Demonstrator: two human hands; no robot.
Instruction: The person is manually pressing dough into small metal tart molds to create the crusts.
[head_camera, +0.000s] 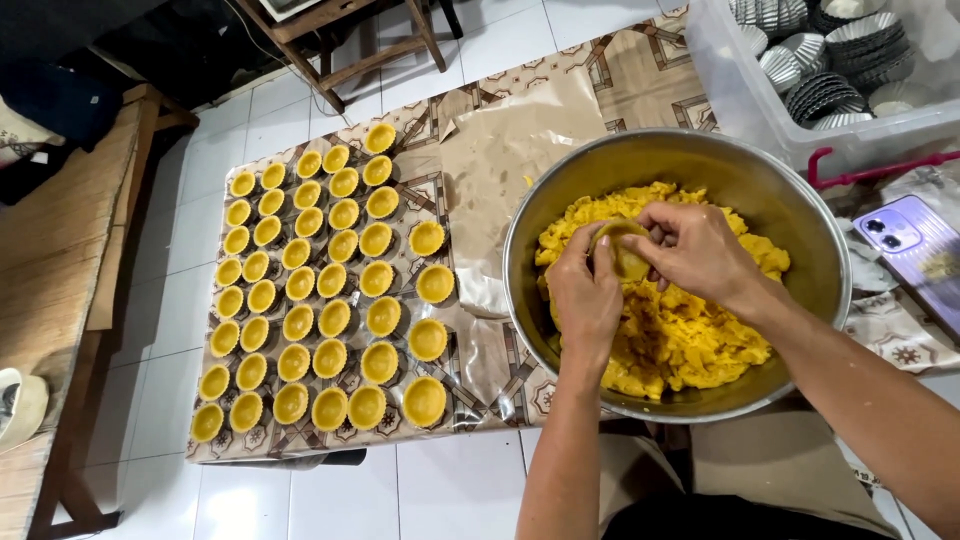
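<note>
Over a large steel bowl (740, 170) full of yellow dough (690, 340), my left hand (582, 295) holds a small tart mould lined with dough (625, 252). My right hand (695, 250) rests on the mould's right side, fingers pressing into the dough inside it. Both hands meet above the bowl's middle.
Several rows of dough-lined tart shells (320, 290) stand on a low patterned table (640, 60) to the left, beside brown paper (500, 150). A clear bin of empty fluted moulds (830, 60) is at top right. A purple phone (915, 245) lies right of the bowl. Wooden furniture stands at left.
</note>
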